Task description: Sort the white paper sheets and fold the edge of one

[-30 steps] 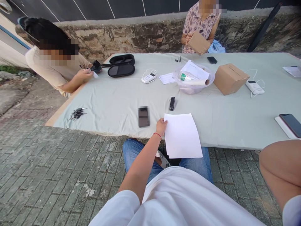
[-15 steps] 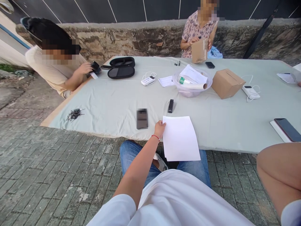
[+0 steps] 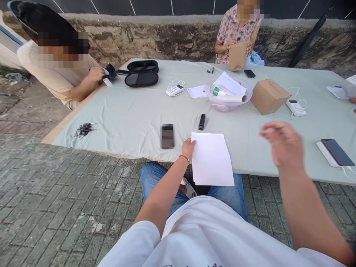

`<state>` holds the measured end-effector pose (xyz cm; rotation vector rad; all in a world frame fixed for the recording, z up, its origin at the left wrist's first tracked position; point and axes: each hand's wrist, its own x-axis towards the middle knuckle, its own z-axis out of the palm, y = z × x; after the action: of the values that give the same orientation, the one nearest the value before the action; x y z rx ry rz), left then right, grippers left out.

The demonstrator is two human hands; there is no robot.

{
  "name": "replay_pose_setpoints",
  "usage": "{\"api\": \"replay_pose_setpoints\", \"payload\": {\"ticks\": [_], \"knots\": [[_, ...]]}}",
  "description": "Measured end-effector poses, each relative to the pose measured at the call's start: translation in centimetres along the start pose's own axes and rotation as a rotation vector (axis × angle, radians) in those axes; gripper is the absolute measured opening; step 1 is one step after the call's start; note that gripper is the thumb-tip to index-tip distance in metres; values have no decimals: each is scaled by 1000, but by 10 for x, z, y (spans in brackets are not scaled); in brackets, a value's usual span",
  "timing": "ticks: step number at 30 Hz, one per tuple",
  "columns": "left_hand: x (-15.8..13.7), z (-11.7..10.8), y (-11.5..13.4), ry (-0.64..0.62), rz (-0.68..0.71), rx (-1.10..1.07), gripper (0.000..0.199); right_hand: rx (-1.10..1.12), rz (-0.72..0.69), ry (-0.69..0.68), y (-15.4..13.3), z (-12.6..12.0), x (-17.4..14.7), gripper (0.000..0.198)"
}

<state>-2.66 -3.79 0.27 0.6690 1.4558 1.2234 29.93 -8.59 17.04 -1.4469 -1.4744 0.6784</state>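
Observation:
White paper sheets (image 3: 213,159), stacked at least two deep, lie partly on the table and overhang its front edge above my lap. My left hand (image 3: 188,148) grips their left edge, thumb on top. In the air over the table, to the right of the paper, is my right hand (image 3: 286,144), its fingers bent and smeared by motion; whether anything is in them cannot be made out. Just beyond the paper stands a small black stapler (image 3: 202,122). A dark, blurred-out rectangular object (image 3: 167,137) lies left of my left hand.
Keys (image 3: 85,129) lie at the left. Farther back are an open black case (image 3: 141,78), a white power bank (image 3: 175,90), a plastic basin (image 3: 222,105) of papers and a cardboard box (image 3: 268,97). A phone (image 3: 337,152) lies at right. Two people sit across and at left.
My right hand has come up from the lower right and now hovers over the table. The left hand keeps its hold on the paper. The view has shifted slightly.

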Motion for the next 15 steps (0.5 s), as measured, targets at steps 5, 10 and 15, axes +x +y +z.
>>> {"api": "replay_pose_setpoints", "payload": {"ticks": [5, 10, 15], "knots": [[-22, 10, 21, -97, -12, -251, 43, 60, 334, -170, 76, 70, -40, 54], [-39, 21, 37, -188, -42, -341, 47, 339, 495, -313, 86, 95, -67, 65], [-39, 17, 33, -130, -118, -332, 44, 603, 640, -412, 83, 93, -71, 52]]}}
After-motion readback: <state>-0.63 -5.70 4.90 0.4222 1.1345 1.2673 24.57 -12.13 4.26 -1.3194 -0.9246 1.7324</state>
